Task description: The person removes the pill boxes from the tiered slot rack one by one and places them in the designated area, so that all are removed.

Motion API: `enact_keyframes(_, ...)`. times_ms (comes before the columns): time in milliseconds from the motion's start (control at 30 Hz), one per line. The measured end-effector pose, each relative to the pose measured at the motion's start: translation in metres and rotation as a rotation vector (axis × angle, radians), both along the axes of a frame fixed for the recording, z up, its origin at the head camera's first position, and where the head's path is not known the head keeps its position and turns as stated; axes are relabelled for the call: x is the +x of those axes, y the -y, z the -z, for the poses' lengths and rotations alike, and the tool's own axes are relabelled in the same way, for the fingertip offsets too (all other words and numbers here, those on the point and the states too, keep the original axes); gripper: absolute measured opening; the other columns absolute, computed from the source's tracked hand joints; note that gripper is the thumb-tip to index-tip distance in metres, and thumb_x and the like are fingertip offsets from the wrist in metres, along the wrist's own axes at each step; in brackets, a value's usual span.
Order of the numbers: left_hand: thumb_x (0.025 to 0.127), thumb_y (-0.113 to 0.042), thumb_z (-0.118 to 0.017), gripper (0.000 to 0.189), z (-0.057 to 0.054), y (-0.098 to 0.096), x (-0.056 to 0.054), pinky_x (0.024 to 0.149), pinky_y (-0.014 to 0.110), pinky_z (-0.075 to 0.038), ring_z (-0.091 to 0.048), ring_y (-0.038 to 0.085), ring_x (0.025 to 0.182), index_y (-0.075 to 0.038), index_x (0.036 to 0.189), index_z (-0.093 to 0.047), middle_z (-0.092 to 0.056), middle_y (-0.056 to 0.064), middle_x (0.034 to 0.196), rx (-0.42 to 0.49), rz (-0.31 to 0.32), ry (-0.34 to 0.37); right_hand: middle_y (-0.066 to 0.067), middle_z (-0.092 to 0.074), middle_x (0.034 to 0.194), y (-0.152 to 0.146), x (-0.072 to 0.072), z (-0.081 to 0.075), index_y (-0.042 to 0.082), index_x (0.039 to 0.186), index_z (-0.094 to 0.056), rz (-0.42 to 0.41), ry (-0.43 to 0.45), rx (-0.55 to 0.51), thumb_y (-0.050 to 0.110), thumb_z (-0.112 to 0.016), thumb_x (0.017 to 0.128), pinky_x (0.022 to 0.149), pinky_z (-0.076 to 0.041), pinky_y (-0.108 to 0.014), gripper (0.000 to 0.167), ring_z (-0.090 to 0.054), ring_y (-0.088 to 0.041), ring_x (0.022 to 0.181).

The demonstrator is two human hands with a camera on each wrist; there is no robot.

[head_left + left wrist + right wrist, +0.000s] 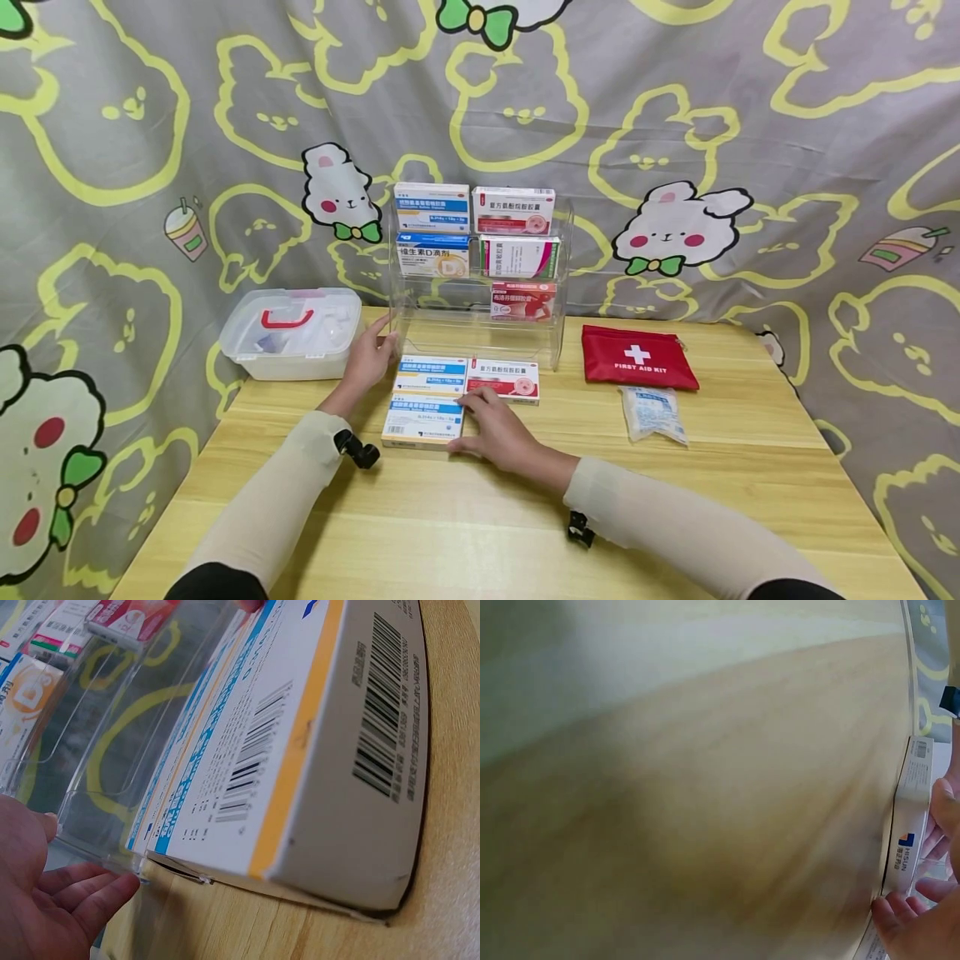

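My right hand (498, 429) holds the right end of the nearest blue-and-white medicine box (422, 419), flat on the table. In the right wrist view its thumb is at the box's near side (905, 851), its other fingers beyond. A matching box (429, 375) lies just behind, and a red-and-white medicine box (504, 379) lies beside that one. My left hand (367, 360) is at the lower left corner of the clear display rack (480, 337). In the left wrist view its fingers (94, 896) extend by the rack's bottom edge, holding no box.
Several medicine boxes stand on the rack's upper tiers, with a red box (523, 302) lower right. A lidded plastic case (288, 358) stands at left. To the right lie a red first aid pouch (637, 358) and a clear packet (654, 415). A patterned curtain (480, 108) hangs behind.
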State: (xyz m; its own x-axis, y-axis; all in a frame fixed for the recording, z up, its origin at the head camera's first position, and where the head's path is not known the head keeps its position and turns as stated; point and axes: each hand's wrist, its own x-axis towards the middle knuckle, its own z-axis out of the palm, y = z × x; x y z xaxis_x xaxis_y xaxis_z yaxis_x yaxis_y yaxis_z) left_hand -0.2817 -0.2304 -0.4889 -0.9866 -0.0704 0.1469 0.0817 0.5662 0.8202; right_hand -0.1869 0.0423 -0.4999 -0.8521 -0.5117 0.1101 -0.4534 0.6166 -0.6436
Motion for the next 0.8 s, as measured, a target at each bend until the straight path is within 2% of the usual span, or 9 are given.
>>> enact_keyframes(233, 0.111, -0.022, -0.049, 0.05, 0.001, 0.0, 0.0, 0.076, 0.038, -0.057, -0.069, 0.034, 0.092, -0.019, 0.16, -0.04, -0.067, 0.025, 0.13, 0.001, 0.004, -0.001, -0.009, -0.056, 0.131, -0.009, -0.007, -0.009, 0.004, 0.139, -0.061, 0.006, -0.004, -0.044, 0.039, -0.087, 0.083, 0.101, -0.052, -0.041, 0.071, -0.059, -0.024, 0.113)
enact_keyframes(400, 0.111, -0.019, -0.049, 0.05, 0.001, 0.0, 0.0, 0.076, 0.037, -0.057, -0.069, 0.034, 0.095, -0.017, 0.16, -0.04, -0.065, 0.026, 0.132, 0.005, 0.008, -0.007, -0.009, -0.058, 0.133, -0.018, -0.019, -0.016, 0.004, 0.137, -0.063, 0.015, -0.025, -0.071, 0.034, -0.086, 0.086, 0.102, -0.052, -0.044, 0.064, -0.061, -0.027, 0.119)
enact_keyframes(533, 0.11, -0.016, -0.051, 0.05, 0.001, 0.0, 0.0, 0.074, 0.035, -0.056, -0.069, 0.036, 0.092, -0.016, 0.159, -0.042, -0.067, 0.027, 0.127, 0.012, 0.008, -0.013, -0.012, -0.061, 0.13, -0.027, -0.03, -0.024, 0.003, 0.136, -0.064, 0.035, -0.041, -0.067, 0.031, -0.086, 0.087, 0.099, -0.053, -0.047, 0.061, -0.062, -0.03, 0.115)
enact_keyframes(800, 0.111, -0.021, -0.049, 0.05, 0.001, 0.0, 0.001, 0.074, 0.037, -0.056, -0.068, 0.036, 0.087, -0.018, 0.16, -0.041, -0.069, 0.026, 0.124, 0.006, 0.008, -0.011, -0.015, -0.063, 0.131, -0.053, -0.052, -0.041, 0.003, 0.14, -0.061, 0.076, -0.094, -0.052, 0.028, -0.083, 0.09, 0.09, -0.057, -0.045, 0.06, -0.064, -0.033, 0.113)
